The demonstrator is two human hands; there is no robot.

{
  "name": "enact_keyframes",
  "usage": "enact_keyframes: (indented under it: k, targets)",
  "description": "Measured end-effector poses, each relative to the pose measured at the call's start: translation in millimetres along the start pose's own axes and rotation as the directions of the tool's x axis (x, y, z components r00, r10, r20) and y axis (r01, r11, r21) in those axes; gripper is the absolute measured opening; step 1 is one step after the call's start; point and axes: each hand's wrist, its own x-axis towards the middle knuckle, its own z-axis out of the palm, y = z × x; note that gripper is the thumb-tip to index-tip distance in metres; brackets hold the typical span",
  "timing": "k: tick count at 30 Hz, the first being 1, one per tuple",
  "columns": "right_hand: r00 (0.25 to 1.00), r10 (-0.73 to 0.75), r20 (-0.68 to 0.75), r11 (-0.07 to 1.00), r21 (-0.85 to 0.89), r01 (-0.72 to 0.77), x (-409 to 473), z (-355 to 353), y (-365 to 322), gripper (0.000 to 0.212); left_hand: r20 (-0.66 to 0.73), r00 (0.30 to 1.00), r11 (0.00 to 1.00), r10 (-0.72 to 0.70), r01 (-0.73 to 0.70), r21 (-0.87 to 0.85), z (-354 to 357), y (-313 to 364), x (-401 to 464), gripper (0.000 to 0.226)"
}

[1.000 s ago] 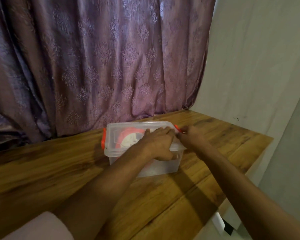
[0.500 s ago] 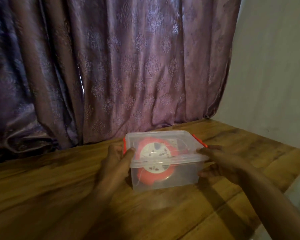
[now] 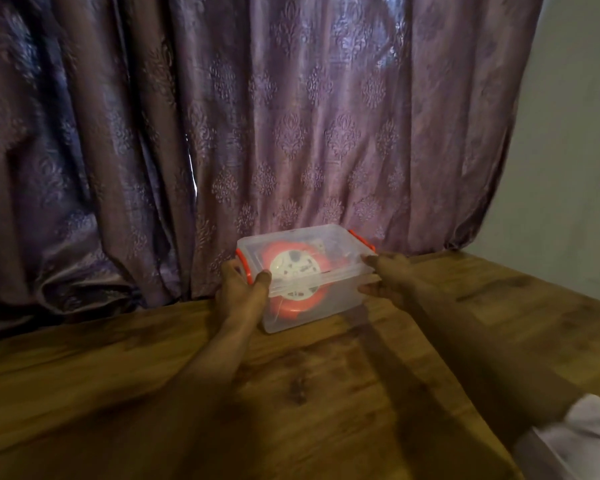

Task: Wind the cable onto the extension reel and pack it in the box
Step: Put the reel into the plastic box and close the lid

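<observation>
A clear plastic box (image 3: pixel 333 303) with its lid on and orange latches stands at the back of the wooden table, against the curtain. Inside it lies the orange extension reel (image 3: pixel 293 268) with a white hub. My left hand (image 3: pixel 241 289) grips the box's left end, thumb on the lid's front corner, fingers round the left latch. My right hand (image 3: pixel 390 277) holds the right end, fingers on the lid edge and the side wall. The cable itself is not distinct through the plastic.
The wooden table (image 3: pixel 326 393) stretches toward me, with its right edge near a pale wall (image 3: pixel 568 168). A purple patterned curtain (image 3: pixel 257 116) hangs right behind the box.
The hands left the top of the lid and took the box by its two ends. The box now stands farther from me, up against the curtain.
</observation>
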Motion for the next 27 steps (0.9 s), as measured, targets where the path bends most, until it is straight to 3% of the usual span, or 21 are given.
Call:
enact_keyframes:
  k: [7,19,27]
  targets:
    - [0.998,-0.056,-0.016,0.998,0.031,0.056,33.4,14.2,29.6,0.029,0.004,0.997,0.997,-0.081,0.081,-0.018,12.2,-23.2,34.0,0.04]
    - [0.999,-0.044,-0.032,0.997,-0.063,0.042,41.2,25.1,30.9,0.034,0.076,0.992,0.994,-0.104,0.105,-0.008,13.9,-21.3,41.1,0.055]
    - [0.987,-0.147,0.061,0.965,-0.21,0.157,-27.2,-13.3,4.9,0.024,-0.065,0.997,0.982,-0.052,0.063,0.179,13.0,-13.1,-2.2,0.061]
